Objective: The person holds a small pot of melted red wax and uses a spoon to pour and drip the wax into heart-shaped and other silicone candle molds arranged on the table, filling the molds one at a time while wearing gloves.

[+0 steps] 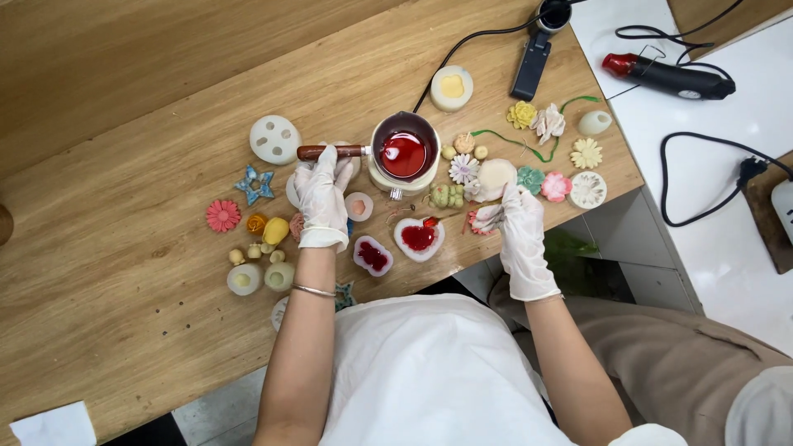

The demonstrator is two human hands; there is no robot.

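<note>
- Melting pot [404,154] of red wax is sitting on the wooden table [124,248], on a white warmer.
- Left hand [323,198] is gripping its wooden handle [330,152].
- Right hand [520,227] is pinching a pink flower piece [481,221], near the heart mould [419,239].

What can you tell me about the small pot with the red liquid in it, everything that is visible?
The small pot is round, dark metal as it looks, and stands upright on a pale round base near the far middle of the wooden table. Glossy red liquid fills most of it. A brown handle, seemingly wood, sticks out sideways, and the gloved left hand grips its end. A black cord runs away behind it. Small moulds and coloured flower shapes lie around it.
</note>
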